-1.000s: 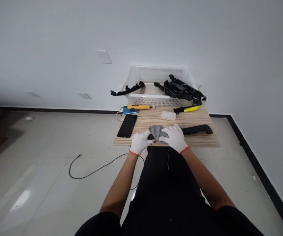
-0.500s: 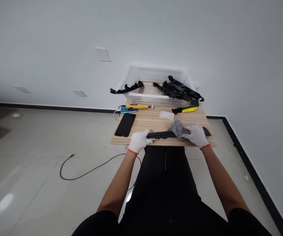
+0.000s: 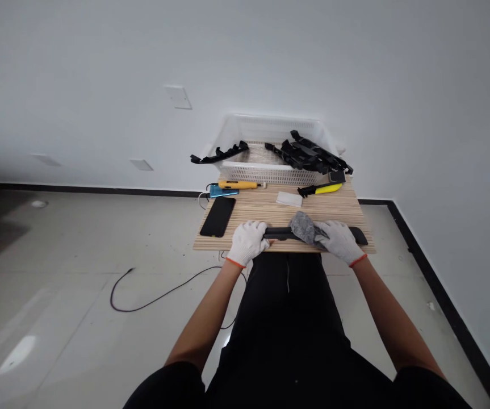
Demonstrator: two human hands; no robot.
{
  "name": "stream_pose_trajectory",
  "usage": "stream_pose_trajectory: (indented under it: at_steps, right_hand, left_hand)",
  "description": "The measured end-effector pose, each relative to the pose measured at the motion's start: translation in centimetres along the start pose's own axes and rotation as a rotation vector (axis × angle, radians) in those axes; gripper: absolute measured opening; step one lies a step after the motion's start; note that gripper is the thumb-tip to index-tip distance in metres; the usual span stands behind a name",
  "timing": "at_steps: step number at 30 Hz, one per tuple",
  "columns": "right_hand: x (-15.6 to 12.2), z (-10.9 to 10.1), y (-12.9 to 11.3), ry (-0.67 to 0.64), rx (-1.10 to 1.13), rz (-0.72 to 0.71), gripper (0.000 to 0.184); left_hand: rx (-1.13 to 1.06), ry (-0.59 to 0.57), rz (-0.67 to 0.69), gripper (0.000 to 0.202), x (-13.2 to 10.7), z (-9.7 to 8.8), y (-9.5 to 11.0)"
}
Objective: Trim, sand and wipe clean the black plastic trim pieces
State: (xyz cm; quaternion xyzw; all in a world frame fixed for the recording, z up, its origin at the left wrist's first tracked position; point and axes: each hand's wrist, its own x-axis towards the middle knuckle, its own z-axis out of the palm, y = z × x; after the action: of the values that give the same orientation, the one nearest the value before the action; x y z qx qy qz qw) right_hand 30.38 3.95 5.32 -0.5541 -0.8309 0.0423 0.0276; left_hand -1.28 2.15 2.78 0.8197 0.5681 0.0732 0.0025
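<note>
A long black plastic part [image 3: 281, 233] lies along the near edge of a small striped wooden table [image 3: 266, 211]. My left hand [image 3: 247, 242], in a white glove, is closed on the part's left end. My right hand [image 3: 337, 241], also gloved, presses a grey cloth [image 3: 303, 227] onto the part toward its right half. The part's right tip [image 3: 359, 235] sticks out past my right hand.
A white mesh basket [image 3: 262, 169] at the table's back holds several black plastic parts [image 3: 313, 156]. In front of it lie a yellow screwdriver [image 3: 238, 184], a blue phone [image 3: 222, 192], a black phone [image 3: 218, 216], a white pad [image 3: 289, 199] and a yellow-handled tool [image 3: 321, 190]. A cable [image 3: 159, 292] trails on the floor.
My right hand slid the grey cloth from the part's left end out to the right, then back a little toward the middle. My left hand stayed on the left end.
</note>
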Motion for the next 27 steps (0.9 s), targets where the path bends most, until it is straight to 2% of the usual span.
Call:
stream_pose_trajectory:
  at_steps: [3,5,8,10,12,15,18,20,23,27]
  right_hand:
    - [-0.2,-1.6,2.3,-0.052,0.054,0.036,0.044]
    - [-0.7,-2.6,4.4,-0.071,0.086,0.124,0.039]
    - [-1.5,-3.2,6.8,-0.030,0.101,0.239,0.037]
    - [-1.7,-2.9,7.1,0.015,0.118,0.259,0.037]
    - [-1.5,-2.3,6.0,0.052,0.114,0.236,0.032]
    - [-0.5,-1.0,2.2,0.139,0.050,0.156,0.032]
    - [0.7,0.2,-1.4,0.218,0.070,0.070,0.031]
    - [1.0,0.5,-2.2,0.226,0.082,0.029,0.031]
    - [0.4,0.1,0.1,0.206,0.051,0.006,0.029]
    - [-1.7,-0.9,6.5,0.201,0.078,0.080,0.028]
  left_hand:
    - [0.013,0.012,0.018,0.043,0.0,0.2,-0.4]
    - [0.016,0.030,0.000,0.041,-0.1,0.3,-0.7]
    - [0.020,0.065,-0.016,0.037,-0.3,0.5,-0.8]
    - [0.020,0.096,-0.036,0.034,-0.3,0.8,-0.5]
    - [0.017,0.130,-0.075,0.031,-0.2,1.1,0.0]
    - [0.000,0.157,-0.102,0.028,0.1,1.6,0.6]
    - [-0.025,0.158,-0.065,0.029,0.3,1.8,0.7]
    - [-0.042,0.147,-0.030,0.031,0.4,1.7,0.4]
    - [-0.054,0.120,-0.016,0.032,0.4,1.4,0.0]
    - [-0.055,0.095,-0.030,0.032,0.4,1.0,-0.2]
